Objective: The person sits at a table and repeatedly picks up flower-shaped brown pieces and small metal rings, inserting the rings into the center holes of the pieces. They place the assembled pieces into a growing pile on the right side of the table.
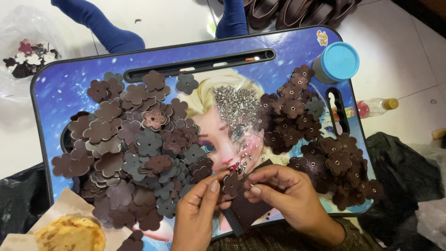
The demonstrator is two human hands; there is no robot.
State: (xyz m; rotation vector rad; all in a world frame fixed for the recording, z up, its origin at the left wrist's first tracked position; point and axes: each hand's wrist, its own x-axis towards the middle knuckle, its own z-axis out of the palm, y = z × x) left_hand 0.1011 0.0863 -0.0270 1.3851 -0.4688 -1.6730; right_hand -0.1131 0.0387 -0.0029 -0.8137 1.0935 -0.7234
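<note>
**Seating a rivet in a brown leather flower**

Held between both hands, low and centre over the blue lap tray point(69, 81): one small dark brown leather flower point(231, 183). Pinched at its left edge by the left hand point(200, 209), thumb up against the petal, fingers closed narrow. Gripped from the right by the right hand point(285, 193), fingertips point(254, 189) curled in tight on the flower's rim, with what looks like a tiny silver rivet at the tips, too small to tell for sure. Directly beneath: a dark leather pad point(248, 209), lying on the tray's near edge.

For a clean result, probably best to:

- Keep the flower flat and face-up above the pad, not tilted, with the centre hole kept visible.
- Hold by the petals only, clear of the middle.
- Bring the rivet straight down into the hole, not at a slant.
- Work close over the pad, so that a dropped piece lands near and not among the heaps.

Within easy reach: the loose pile of silver rivets point(237, 104) at mid-tray. To the left, a large heap of plain flowers point(125, 153), brown and grey. To the right, a heap of flowers with metal centres point(320, 148). Worth keeping the two heaps apart. At the far right corner, a jar with a blue lid point(339, 61), well away from the hands.
</note>
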